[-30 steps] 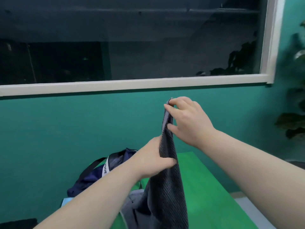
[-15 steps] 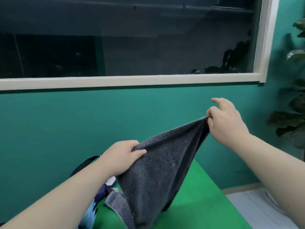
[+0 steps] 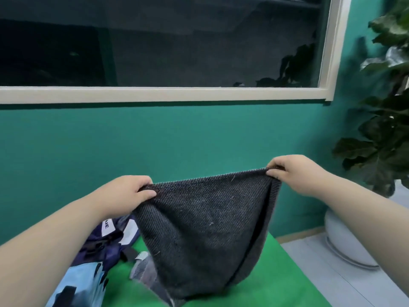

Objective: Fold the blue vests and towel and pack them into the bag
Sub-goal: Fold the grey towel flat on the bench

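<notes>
dark grey towel [image 3: 203, 229] is up in the air at centre frame, stretched by its top edge between your two hands. it hangs in a sagging triangle. its lower end rests on the green counter [image 3: 276, 273] at bottom centre, with a lighter grey border strip showing at lower left of the cloth.

your left hand [image 3: 128, 193] is at centre left, fingers curled over the top corner, thumb pinching it from the near side. your right hand [image 3: 294, 173] is at centre right, a little higher in frame, fingertips and thumb pinching the other top corner. both hands are closed on towel.

navy bag [image 3: 110, 240] with a white label sits on the counter at lower left, partly behind your left forearm, just beside the towel's left edge. light blue cloth [image 3: 81, 282] with dark patches lies at the bottom left, nearer you than the bag; can't tell if it's a vest.

behind: teal wall [image 3: 155, 140], a dark window with a cream frame [image 3: 155, 94] across the top. right edge: leafy plant [image 3: 385, 129] in a white pot [image 3: 340, 240] on pale floor [image 3: 365, 284].
</notes>
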`<state>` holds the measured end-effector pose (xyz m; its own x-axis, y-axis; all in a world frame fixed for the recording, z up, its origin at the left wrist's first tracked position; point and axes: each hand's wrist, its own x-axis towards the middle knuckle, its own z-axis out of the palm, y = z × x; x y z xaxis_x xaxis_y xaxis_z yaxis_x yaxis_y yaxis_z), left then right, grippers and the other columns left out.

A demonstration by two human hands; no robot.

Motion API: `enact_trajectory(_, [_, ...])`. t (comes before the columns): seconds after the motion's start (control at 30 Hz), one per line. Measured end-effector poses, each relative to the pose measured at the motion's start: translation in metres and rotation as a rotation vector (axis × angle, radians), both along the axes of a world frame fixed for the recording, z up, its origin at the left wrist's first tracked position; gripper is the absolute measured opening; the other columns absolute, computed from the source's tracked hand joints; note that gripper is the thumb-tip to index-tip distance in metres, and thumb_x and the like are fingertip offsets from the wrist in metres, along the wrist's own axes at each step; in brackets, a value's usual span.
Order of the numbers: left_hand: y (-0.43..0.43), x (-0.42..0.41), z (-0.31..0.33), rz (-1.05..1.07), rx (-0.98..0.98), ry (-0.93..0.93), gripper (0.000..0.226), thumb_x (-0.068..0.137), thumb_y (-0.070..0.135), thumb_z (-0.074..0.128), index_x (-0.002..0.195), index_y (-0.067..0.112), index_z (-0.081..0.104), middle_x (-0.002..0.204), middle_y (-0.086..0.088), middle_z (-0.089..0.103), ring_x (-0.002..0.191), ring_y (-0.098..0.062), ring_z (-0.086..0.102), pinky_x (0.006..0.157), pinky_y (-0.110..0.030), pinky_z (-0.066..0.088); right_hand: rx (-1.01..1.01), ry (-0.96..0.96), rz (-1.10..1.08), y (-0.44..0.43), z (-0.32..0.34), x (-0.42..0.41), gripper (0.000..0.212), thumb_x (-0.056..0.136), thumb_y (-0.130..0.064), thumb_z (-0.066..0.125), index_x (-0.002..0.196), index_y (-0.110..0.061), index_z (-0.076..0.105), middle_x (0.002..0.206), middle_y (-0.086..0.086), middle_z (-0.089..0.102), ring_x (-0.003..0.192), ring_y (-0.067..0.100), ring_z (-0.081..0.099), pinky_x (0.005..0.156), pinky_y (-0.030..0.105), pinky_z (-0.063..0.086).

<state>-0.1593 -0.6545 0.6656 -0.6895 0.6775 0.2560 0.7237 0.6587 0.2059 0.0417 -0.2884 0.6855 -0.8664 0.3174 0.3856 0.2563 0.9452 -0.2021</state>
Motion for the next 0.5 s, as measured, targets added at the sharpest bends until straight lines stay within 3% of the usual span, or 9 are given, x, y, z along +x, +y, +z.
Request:
enact_trajectory(0.07, [-0.007, -0.008, -0.015, 0.041, -0.046, -0.027, 0.020, 0.097, 0.038, 0.057, 0.080, 0.028, 0.057, 0.077, 0.009, 0.064, 0.075, -0.006, 0.060, 0.071, -0.029, 0.047, -0.057, -0.116, 0.036, 0.001, -0.015, -0.009, 0.005, 0.097, -0.029, 0.063, 0.093, -0.031, 0.066, 0.077, -0.020, 0.062, 0.071, -0.003, 0.055, 0.063, 0.012, 0.038])
enact_trajectory(0.13, [-0.014, -0.019, -0.028, 0.075, -0.070, -0.093, 0.019, 0.097, 0.035, 0.058, 0.080, 0.029, 0.061, 0.077, 0.008, 0.066, 0.073, -0.007, 0.062, 0.069, -0.027, 0.048, -0.121, -0.177, 0.058, 0.003, -0.028, -0.022, 0.013, 0.097, -0.026, 0.065, 0.086, -0.033, 0.063, 0.063, -0.021, 0.061, 0.058, -0.009, 0.054, 0.058, 0.009, 0.039])
enact_trajectory(0.2, [-0.019, -0.032, -0.040, 0.115, -0.072, -0.137, 0.018, 0.097, 0.033, 0.059, 0.079, 0.030, 0.063, 0.074, 0.008, 0.068, 0.070, -0.008, 0.064, 0.068, -0.028, 0.049, -0.200, -0.176, 0.052, 0.007, -0.039, -0.035, 0.013, 0.096, -0.026, 0.066, 0.083, -0.030, 0.065, 0.053, -0.023, 0.059, 0.046, -0.005, 0.053, 0.051, 0.011, 0.039])
enact_trajectory(0.3, [-0.018, -0.054, -0.055, 0.204, -0.034, -0.156, 0.019, 0.096, 0.033, 0.061, 0.078, 0.028, 0.065, 0.064, 0.008, 0.068, 0.054, -0.004, 0.059, 0.059, -0.026, 0.047, -0.378, -0.158, 0.019, 0.013, -0.057, -0.064, 0.011, 0.097, -0.024, 0.064, 0.087, -0.020, 0.067, 0.047, -0.005, 0.058, 0.038, 0.012, 0.051, 0.046, 0.020, 0.043])
enact_trajectory(0.4, [-0.004, -0.080, -0.063, 0.263, 0.091, -0.287, 0.015, 0.098, 0.022, 0.058, 0.085, 0.020, 0.066, 0.059, -0.002, 0.069, 0.045, -0.011, 0.060, 0.050, -0.024, 0.047, -0.646, -0.048, -0.003, 0.016, -0.068, -0.103, 0.010, 0.099, -0.016, 0.060, 0.096, -0.008, 0.064, 0.077, 0.011, 0.069, 0.050, 0.021, 0.067, 0.043, 0.025, 0.049])
enact_trajectory(0.5, [0.017, -0.115, -0.049, 0.307, 0.284, -0.385, 0.014, 0.099, 0.010, 0.056, 0.090, 0.012, 0.066, 0.063, -0.009, 0.072, 0.056, -0.020, 0.069, 0.057, -0.026, 0.054, -0.947, 0.137, -0.021, 0.021, -0.057, -0.149, 0.009, 0.102, -0.012, 0.055, 0.101, -0.003, 0.058, 0.102, 0.019, 0.061, 0.070, 0.034, 0.075, 0.052, 0.037, 0.061])
